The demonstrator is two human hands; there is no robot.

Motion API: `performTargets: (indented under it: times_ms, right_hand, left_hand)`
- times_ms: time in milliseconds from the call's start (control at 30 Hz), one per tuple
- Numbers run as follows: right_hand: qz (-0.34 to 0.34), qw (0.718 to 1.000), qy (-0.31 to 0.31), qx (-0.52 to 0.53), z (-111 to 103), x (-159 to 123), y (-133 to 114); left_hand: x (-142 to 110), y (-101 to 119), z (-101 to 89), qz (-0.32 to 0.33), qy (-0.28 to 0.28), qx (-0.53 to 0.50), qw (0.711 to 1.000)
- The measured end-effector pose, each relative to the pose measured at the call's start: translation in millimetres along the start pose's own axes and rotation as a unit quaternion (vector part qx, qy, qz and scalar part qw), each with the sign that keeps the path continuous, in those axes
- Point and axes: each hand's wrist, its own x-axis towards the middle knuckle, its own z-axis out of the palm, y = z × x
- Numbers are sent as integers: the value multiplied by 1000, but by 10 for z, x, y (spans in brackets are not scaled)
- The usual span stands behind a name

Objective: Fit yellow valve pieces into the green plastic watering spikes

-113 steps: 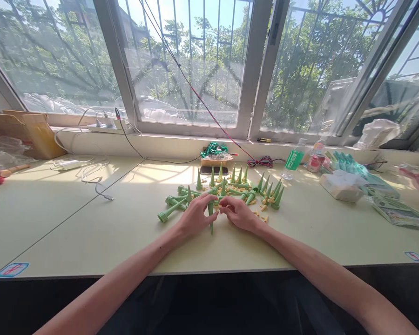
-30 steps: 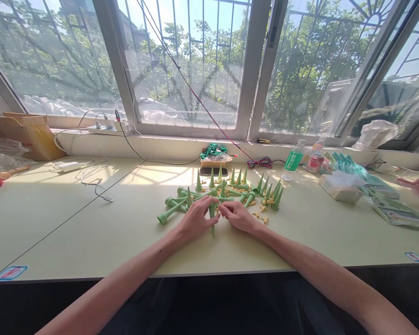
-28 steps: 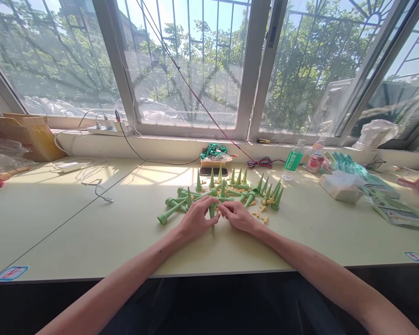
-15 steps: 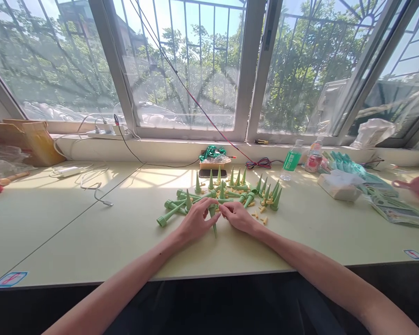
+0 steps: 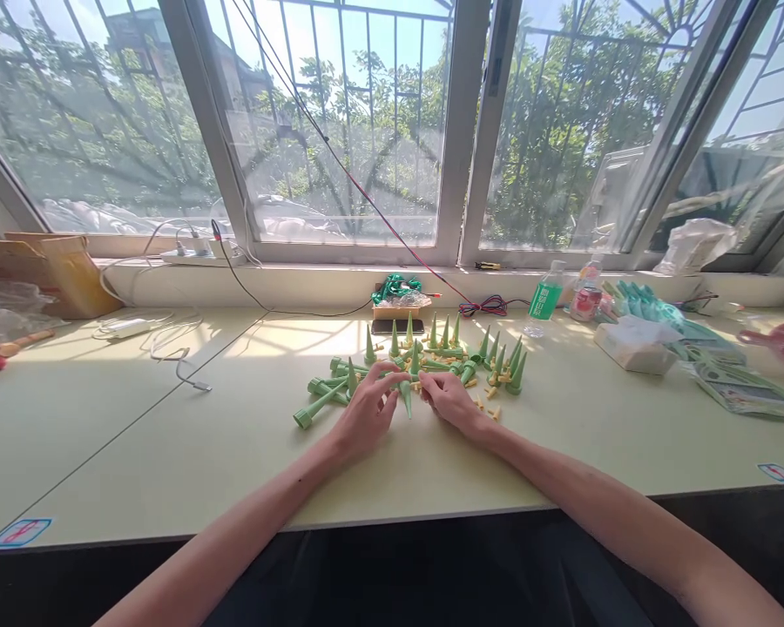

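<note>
A smooth, pale yellow-green bench (image 5: 222, 461) carries tapered green plastic spikes (image 5: 516, 376), some upright and some lying, with small yellow plastic fittings (image 5: 495, 413) among them, between its front and back edges. Near the back edge are a flat black slab (image 5: 398, 327) and, farther right along it, a clear plastic bottle with a green label (image 5: 545, 301).

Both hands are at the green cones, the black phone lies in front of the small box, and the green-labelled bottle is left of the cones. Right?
No: the head view shows the green-labelled bottle right of the green cones, not left. The rest is correct: left hand and right hand at the cones, black phone in front of the small box.
</note>
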Motion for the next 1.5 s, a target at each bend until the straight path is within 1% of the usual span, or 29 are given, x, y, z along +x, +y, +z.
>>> performTargets:
  times_ms: [100,167,267,400,533,733,967,1033,1167,1367,1500]
  right_hand:
    - [16,1000,13,10,-8,-4,-12]
    - [17,1000,4,8,-8,-11,-24]
    - [12,1000,-10,0,1,-22,-31]
    - [-14,999,-19,-26,13,-25,-20]
    - [-40,998,-24,-51,25,-14,0]
    - [-43,996,-23,-81,40,-23,17]
    - [-33,995,-24,-87,49,-39,-24]
    - [-28,996,-21,-84,50,-34,-28]
    - [-20,998,-9,-64,50,-26,-9]
    - [13,1000,2,-11,58,-34,5]
    - [16,1000,10,0,62,-39,-9]
  left_hand:
    - [-9,-10,6,22,-15,-11,1000]
    - [-6,-22,15,36,-24,-18,999]
    - [7,-42,27,46,-21,-19,999]
    - [9,-72,38,51,-23,-15,998]
    - [-3,-97,49,71,-22,-10,997]
    - [-26,-87,38,117,-29,16,993]
    - [-67,-108,22,159,-61,56,984]
    - [-67,-104,35,165,-57,62,983]
    - [-53,-64,60,165,-26,54,984]
    - [-58,13,43,147,6,37,988]
    - [-80,33,47,157,34,35,986]
